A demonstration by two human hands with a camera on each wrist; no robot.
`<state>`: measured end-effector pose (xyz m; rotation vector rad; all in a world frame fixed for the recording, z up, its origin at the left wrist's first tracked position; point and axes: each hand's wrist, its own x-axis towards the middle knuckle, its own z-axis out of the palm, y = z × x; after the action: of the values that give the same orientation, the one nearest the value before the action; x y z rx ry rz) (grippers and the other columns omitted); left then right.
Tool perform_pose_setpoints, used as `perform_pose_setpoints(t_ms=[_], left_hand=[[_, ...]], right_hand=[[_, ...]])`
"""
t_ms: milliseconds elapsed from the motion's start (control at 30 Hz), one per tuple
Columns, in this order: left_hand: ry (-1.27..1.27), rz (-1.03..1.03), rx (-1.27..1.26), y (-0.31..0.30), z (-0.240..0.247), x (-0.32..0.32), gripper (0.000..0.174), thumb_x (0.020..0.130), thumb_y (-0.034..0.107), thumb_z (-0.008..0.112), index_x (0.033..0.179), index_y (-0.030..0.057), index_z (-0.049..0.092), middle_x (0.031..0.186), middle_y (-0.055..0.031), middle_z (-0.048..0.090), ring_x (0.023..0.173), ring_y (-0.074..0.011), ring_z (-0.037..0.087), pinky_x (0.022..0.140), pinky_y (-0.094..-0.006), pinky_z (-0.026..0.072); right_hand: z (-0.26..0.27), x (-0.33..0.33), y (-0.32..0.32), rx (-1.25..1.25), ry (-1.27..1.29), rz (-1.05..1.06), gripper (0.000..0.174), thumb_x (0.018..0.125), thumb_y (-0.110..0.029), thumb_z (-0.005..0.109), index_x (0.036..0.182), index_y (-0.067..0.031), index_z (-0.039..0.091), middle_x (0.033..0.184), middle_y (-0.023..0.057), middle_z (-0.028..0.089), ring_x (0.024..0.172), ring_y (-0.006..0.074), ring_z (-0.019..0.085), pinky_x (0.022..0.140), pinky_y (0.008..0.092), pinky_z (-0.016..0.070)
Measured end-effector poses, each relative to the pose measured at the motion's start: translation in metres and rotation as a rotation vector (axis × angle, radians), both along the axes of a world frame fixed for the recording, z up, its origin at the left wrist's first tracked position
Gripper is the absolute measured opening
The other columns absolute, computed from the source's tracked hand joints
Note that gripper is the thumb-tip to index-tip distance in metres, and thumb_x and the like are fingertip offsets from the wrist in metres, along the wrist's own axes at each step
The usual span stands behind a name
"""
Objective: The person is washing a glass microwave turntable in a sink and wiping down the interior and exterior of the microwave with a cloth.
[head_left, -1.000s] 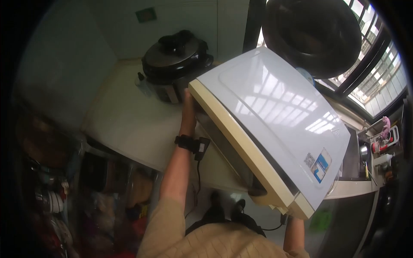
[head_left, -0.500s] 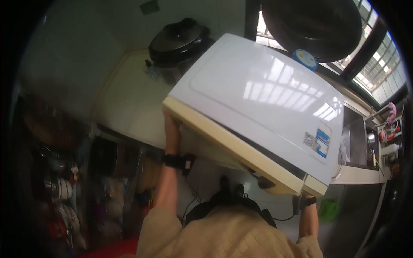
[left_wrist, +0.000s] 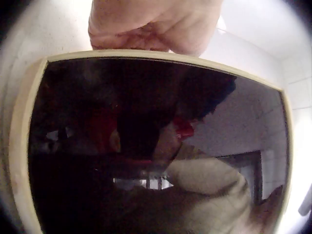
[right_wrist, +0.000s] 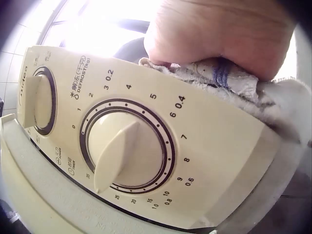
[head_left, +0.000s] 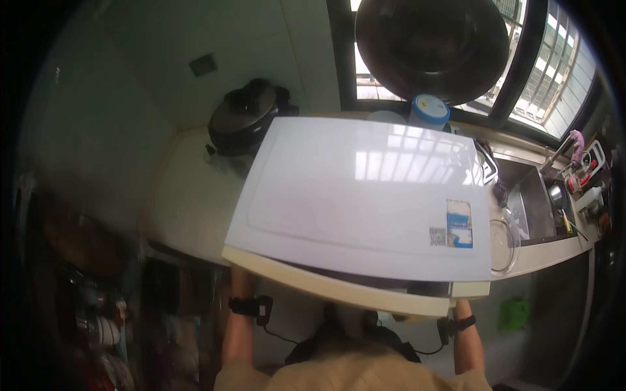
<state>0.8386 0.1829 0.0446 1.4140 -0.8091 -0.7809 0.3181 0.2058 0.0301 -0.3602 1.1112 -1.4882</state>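
Note:
A white microwave oven [head_left: 365, 195] with a cream front overhangs the counter's front edge in the head view, its front towards the body. At its left front corner the left hand [head_left: 241, 281] holds it from below; the left wrist view shows the heel of this hand [left_wrist: 153, 24] against the frame of the dark glass door [left_wrist: 146, 146]. Beneath the right front corner is the right hand [head_left: 462, 307]. In the right wrist view, this hand [right_wrist: 222, 36] holds a striped cloth [right_wrist: 222, 75] against the edge of the dial panel [right_wrist: 209, 141]. The fingers of both hands are hidden.
Behind the oven's left side stands a dark pressure cooker [head_left: 244, 117]. A blue-lidded tub [head_left: 430, 112] and a large wok [head_left: 433, 49] are behind it. On the right are a glass dish [head_left: 505, 244] and the sink [head_left: 531, 202]. Shelves with bowls [head_left: 104, 329] stand at lower left.
The oven has turned from a slant to nearly square with the body, its left front corner swinging down and left in view. Both hands have kept hold, the left coming nearer the body.

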Motion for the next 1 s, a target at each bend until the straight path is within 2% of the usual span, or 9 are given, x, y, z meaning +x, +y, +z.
perform_pose_setpoints(t_ms=[33,67,233,1000], left_hand=[[-0.202,-0.098,-0.065,-0.005,-0.009,0.004,0.033,0.089,0.026,0.049,0.107,-0.0014,0.054,0.099,-0.0097,0.060,0.086,-0.0184,0.056,0.075,-0.0316,0.0466],[-0.196,-0.126,-0.047,-0.006,-0.018,0.010,0.033,0.089,0.026,0.049,0.107,-0.0014,0.054,0.099,-0.0097,0.060,0.086,-0.0184,0.056,0.075,-0.0316,0.0466],[-0.014,-0.176,0.066,-0.027,-0.010,0.015,0.033,0.089,0.026,0.048,0.108,-0.0012,0.054,0.099,-0.0098,0.060,0.086,-0.0186,0.056,0.075,-0.0317,0.0467],[0.320,-0.222,0.325,-0.008,0.058,0.017,0.033,0.089,0.026,0.048,0.109,-0.0006,0.053,0.101,-0.0102,0.059,0.087,-0.0194,0.056,0.075,-0.0321,0.0471]], right_hand=[[0.001,0.001,0.003,0.009,0.003,-0.010,0.047,0.088,-0.026,0.047,0.126,0.0009,0.036,0.117,0.0128,0.051,0.098,0.0194,0.055,0.082,0.0308,0.0460],[0.001,0.001,0.005,0.017,0.006,-0.016,0.047,0.088,-0.026,0.047,0.126,0.0009,0.036,0.117,0.0128,0.051,0.098,0.0194,0.055,0.082,0.0308,0.0461],[0.002,0.006,0.018,0.052,0.026,-0.059,0.047,0.088,-0.026,0.047,0.125,0.0008,0.036,0.116,0.0127,0.051,0.097,0.0192,0.056,0.081,0.0306,0.0465],[0.022,0.008,0.036,0.149,0.015,-0.110,0.044,0.088,-0.026,0.047,0.122,0.0005,0.039,0.113,0.0119,0.054,0.093,0.0186,0.058,0.077,0.0297,0.0485]])
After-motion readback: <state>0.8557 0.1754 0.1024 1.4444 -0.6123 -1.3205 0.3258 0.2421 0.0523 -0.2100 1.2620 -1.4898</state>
